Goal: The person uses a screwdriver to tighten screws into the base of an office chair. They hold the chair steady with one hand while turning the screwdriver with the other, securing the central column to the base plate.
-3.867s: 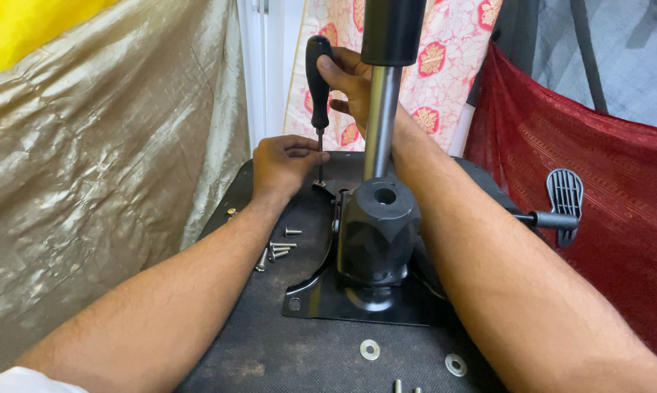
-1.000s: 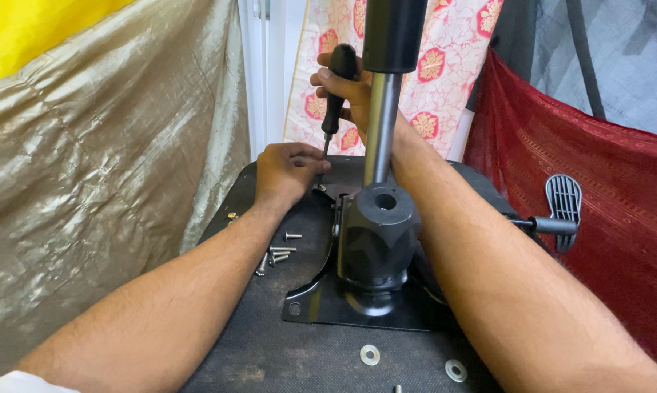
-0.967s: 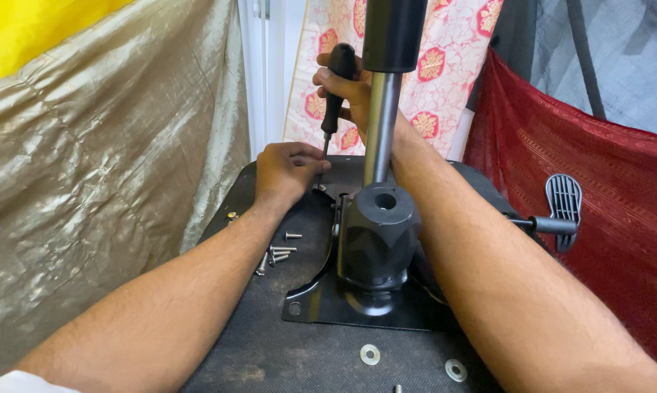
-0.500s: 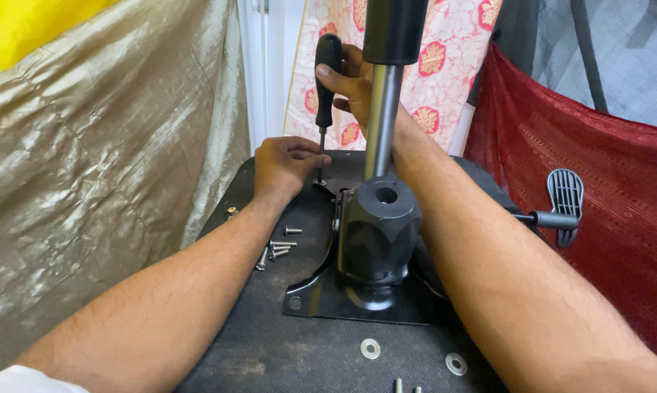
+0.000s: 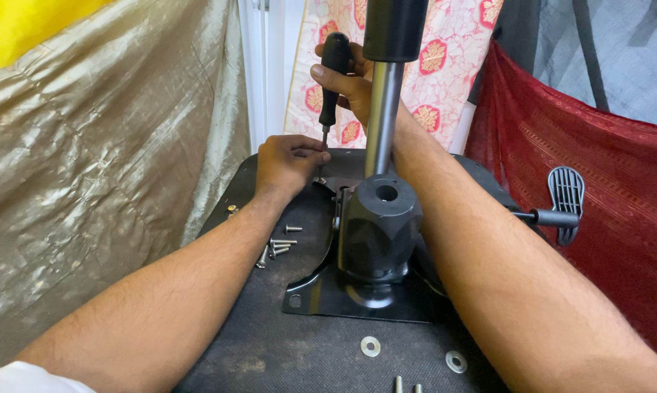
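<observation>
My right hand point(image 5: 352, 86) grips the black handle of a screwdriver point(image 5: 332, 76), held upright behind a metal column point(image 5: 381, 120). Its tip points down at the far corner of a black metal plate point(image 5: 321, 295). My left hand point(image 5: 288, 161) rests there with fingers pinched around the screwdriver's shaft near the tip, where the screw is hidden. The plate carries a black mechanism housing point(image 5: 378, 229) from which the column rises, all lying on the underside of a black seat point(image 5: 285, 349).
Several loose screws point(image 5: 277, 247) lie on the seat left of the plate. Two washers point(image 5: 370, 346) and screw ends lie near the front edge. A black lever with a paddle handle point(image 5: 565, 204) sticks out right. Beige, floral and red cloths hang around.
The screwdriver handle has shifted slightly in my right hand, tilting and returning upright as it turns. My left hand has stayed at the tip.
</observation>
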